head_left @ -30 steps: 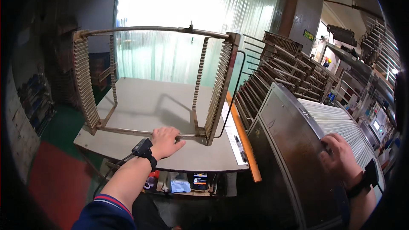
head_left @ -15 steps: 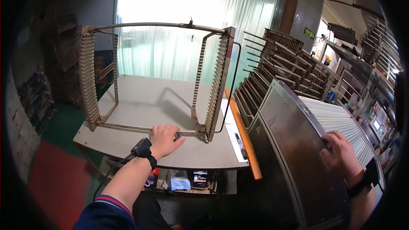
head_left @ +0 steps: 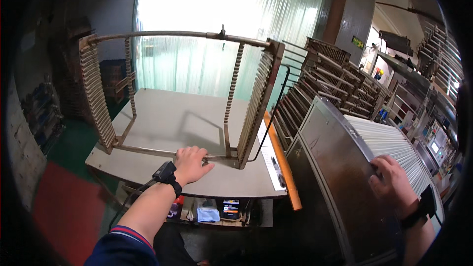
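Note:
A brown metal rack frame (head_left: 263,103), with rows of slots down its sides, stands on the pale table (head_left: 162,125) and leans toward me. Closed over its lower front bar is my left hand (head_left: 193,165), thumb pointing right. The bar under the palm is hidden. My right hand (head_left: 391,177) lies far to the right, its fingers bent over the upper edge of a steel machine casing (head_left: 340,162). White rods or rollers (head_left: 389,140) run in a row beyond that edge. A thin black bent rod (head_left: 279,101) hangs along the rack's right side.
An orange bar (head_left: 283,167) edges the table's right side, beside paper sheets and a black pen (head_left: 276,163). More slotted racks (head_left: 335,69) are stacked behind the machine. Below the tabletop, a shelf holds a phone-like device (head_left: 231,208) and a pale blue packet (head_left: 207,212).
The rack's top has tipped toward me, and its upper corners have spread apart in view. Both hands have kept almost the same places.

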`<move>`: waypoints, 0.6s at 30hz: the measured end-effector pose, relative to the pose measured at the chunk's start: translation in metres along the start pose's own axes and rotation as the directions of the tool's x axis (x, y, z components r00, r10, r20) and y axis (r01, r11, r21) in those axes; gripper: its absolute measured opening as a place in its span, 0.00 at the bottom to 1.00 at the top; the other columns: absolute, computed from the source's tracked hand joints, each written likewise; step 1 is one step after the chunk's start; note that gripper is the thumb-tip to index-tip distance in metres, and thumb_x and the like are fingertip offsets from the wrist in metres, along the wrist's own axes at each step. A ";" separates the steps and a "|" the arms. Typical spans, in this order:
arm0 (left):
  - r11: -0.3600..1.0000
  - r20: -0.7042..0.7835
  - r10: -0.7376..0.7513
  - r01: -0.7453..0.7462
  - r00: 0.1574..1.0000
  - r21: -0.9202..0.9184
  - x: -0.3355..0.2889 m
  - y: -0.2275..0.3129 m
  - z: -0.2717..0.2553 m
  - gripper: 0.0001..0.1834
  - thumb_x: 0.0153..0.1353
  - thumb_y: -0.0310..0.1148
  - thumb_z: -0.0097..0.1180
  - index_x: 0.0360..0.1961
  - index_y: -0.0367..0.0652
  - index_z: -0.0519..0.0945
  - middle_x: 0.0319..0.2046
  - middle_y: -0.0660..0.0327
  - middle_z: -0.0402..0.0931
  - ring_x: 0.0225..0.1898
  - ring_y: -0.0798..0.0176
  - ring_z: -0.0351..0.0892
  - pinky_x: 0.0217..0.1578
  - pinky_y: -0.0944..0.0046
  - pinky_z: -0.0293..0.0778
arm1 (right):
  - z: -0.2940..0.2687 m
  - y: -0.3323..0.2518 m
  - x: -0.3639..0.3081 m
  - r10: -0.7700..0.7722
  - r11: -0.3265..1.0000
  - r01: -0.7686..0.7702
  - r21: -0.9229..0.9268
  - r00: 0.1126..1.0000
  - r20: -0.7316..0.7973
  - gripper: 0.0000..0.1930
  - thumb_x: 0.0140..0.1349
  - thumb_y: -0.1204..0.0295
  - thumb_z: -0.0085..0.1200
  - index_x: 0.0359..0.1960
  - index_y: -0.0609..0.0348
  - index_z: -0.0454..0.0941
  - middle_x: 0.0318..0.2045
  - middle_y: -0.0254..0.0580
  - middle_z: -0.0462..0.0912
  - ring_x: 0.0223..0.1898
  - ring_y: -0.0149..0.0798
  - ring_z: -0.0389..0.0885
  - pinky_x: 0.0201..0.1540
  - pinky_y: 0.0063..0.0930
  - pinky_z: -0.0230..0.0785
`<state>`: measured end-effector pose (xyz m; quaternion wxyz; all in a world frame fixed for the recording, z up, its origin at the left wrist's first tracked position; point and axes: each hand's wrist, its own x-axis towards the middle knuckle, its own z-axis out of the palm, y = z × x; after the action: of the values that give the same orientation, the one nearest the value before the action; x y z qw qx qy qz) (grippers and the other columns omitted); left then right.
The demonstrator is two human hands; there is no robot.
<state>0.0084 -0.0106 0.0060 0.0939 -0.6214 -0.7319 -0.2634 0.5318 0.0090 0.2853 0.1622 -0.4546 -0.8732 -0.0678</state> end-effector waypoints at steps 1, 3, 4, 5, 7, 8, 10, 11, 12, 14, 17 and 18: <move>1.000 -0.008 0.007 -0.007 1.000 0.021 -0.003 -0.003 0.005 0.25 0.62 0.55 0.65 0.51 0.48 0.84 0.45 0.58 0.80 0.54 0.50 0.76 0.58 0.46 0.63 | 0.005 0.002 0.000 -0.028 1.000 0.028 -0.011 0.999 -0.017 0.20 0.57 0.73 0.63 0.51 0.65 0.80 0.50 0.55 0.83 0.54 0.58 0.81 0.59 0.45 0.75; 0.999 -0.012 0.016 -0.015 1.000 0.044 -0.002 -0.004 0.007 0.26 0.61 0.55 0.65 0.51 0.48 0.85 0.45 0.57 0.80 0.54 0.50 0.76 0.58 0.46 0.63 | 0.007 0.004 0.001 -0.054 0.998 0.053 -0.021 0.998 -0.031 0.20 0.56 0.73 0.63 0.51 0.65 0.80 0.49 0.55 0.82 0.53 0.59 0.81 0.59 0.45 0.75; 1.000 -0.024 0.006 -0.005 1.000 0.029 -0.002 -0.001 0.005 0.25 0.61 0.56 0.65 0.50 0.48 0.85 0.45 0.57 0.80 0.54 0.50 0.76 0.59 0.46 0.62 | 0.006 0.003 0.000 -0.074 0.997 0.072 -0.037 0.997 -0.039 0.20 0.56 0.73 0.63 0.51 0.65 0.80 0.49 0.55 0.82 0.53 0.59 0.81 0.59 0.45 0.75; 1.000 -0.037 -0.005 0.005 0.999 0.014 -0.003 0.000 0.005 0.25 0.61 0.56 0.65 0.50 0.48 0.85 0.46 0.56 0.80 0.54 0.49 0.75 0.59 0.46 0.62 | 0.005 0.003 0.000 -0.093 0.994 0.091 -0.053 0.995 -0.047 0.20 0.57 0.73 0.63 0.52 0.65 0.80 0.49 0.55 0.82 0.53 0.59 0.81 0.58 0.45 0.76; 0.999 -0.113 0.005 0.000 0.994 0.043 -0.005 -0.003 0.010 0.25 0.60 0.56 0.66 0.47 0.48 0.86 0.44 0.57 0.81 0.53 0.49 0.76 0.59 0.46 0.62 | 0.005 0.000 -0.001 -0.088 0.995 0.086 -0.042 0.995 -0.047 0.20 0.57 0.73 0.63 0.52 0.65 0.80 0.50 0.55 0.82 0.53 0.59 0.81 0.59 0.45 0.75; 0.998 -0.190 0.019 -0.005 0.982 0.070 -0.006 -0.005 0.012 0.24 0.59 0.56 0.67 0.45 0.49 0.87 0.43 0.57 0.82 0.52 0.49 0.77 0.59 0.46 0.62 | 0.004 -0.001 -0.001 -0.081 0.996 0.080 -0.034 0.996 -0.048 0.20 0.57 0.73 0.63 0.52 0.65 0.80 0.50 0.55 0.82 0.54 0.59 0.81 0.59 0.46 0.75; 0.997 -0.219 0.019 -0.001 0.975 0.079 -0.004 -0.004 0.012 0.24 0.59 0.57 0.68 0.45 0.49 0.88 0.43 0.57 0.82 0.52 0.48 0.77 0.59 0.46 0.62 | 0.001 -0.003 -0.001 -0.065 0.998 0.065 -0.028 0.998 -0.025 0.20 0.57 0.73 0.63 0.52 0.66 0.80 0.50 0.56 0.82 0.54 0.59 0.81 0.60 0.46 0.75; 0.996 -0.252 0.019 0.003 0.967 0.088 -0.005 -0.004 0.012 0.24 0.59 0.57 0.68 0.44 0.49 0.88 0.42 0.57 0.82 0.52 0.48 0.76 0.59 0.46 0.62 | 0.000 -0.004 -0.002 -0.051 0.998 0.051 -0.024 0.999 -0.005 0.20 0.57 0.73 0.63 0.52 0.66 0.80 0.51 0.56 0.82 0.55 0.59 0.80 0.60 0.46 0.74; 0.996 -0.260 0.021 0.002 0.965 0.086 -0.002 -0.003 0.010 0.24 0.59 0.57 0.68 0.44 0.49 0.88 0.42 0.57 0.82 0.52 0.48 0.76 0.59 0.46 0.62 | 0.001 -0.002 -0.001 -0.052 0.998 0.052 -0.029 0.999 -0.012 0.20 0.57 0.73 0.63 0.52 0.66 0.80 0.51 0.56 0.82 0.55 0.59 0.80 0.60 0.46 0.74; 0.996 -0.148 -0.005 0.017 0.989 0.083 -0.001 -0.002 0.007 0.25 0.62 0.58 0.65 0.48 0.50 0.86 0.45 0.56 0.81 0.54 0.48 0.76 0.61 0.46 0.60 | 0.005 0.003 -0.001 -0.078 0.996 0.076 -0.049 0.996 -0.033 0.20 0.57 0.74 0.63 0.52 0.66 0.80 0.51 0.56 0.82 0.55 0.59 0.80 0.61 0.46 0.74; 0.998 -0.101 -0.025 0.031 0.995 0.059 -0.003 -0.006 0.008 0.25 0.61 0.58 0.65 0.47 0.50 0.86 0.44 0.57 0.81 0.53 0.49 0.77 0.59 0.47 0.61 | 0.004 0.000 0.000 -0.095 0.993 0.092 -0.073 0.995 -0.030 0.20 0.57 0.73 0.63 0.52 0.67 0.80 0.52 0.56 0.82 0.56 0.59 0.80 0.62 0.46 0.73; 0.998 -0.097 -0.026 0.033 0.995 0.061 -0.004 -0.007 0.008 0.25 0.61 0.58 0.65 0.47 0.50 0.86 0.44 0.57 0.81 0.53 0.49 0.77 0.59 0.47 0.61 | 0.004 -0.001 0.000 -0.095 0.993 0.093 -0.069 0.995 -0.027 0.20 0.57 0.73 0.63 0.52 0.67 0.80 0.52 0.56 0.82 0.56 0.59 0.80 0.62 0.46 0.73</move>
<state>0.0044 -0.0104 -0.0042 0.1446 -0.5939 -0.7435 -0.2712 0.5302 0.0090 0.2816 0.1567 -0.4171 -0.8882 -0.1119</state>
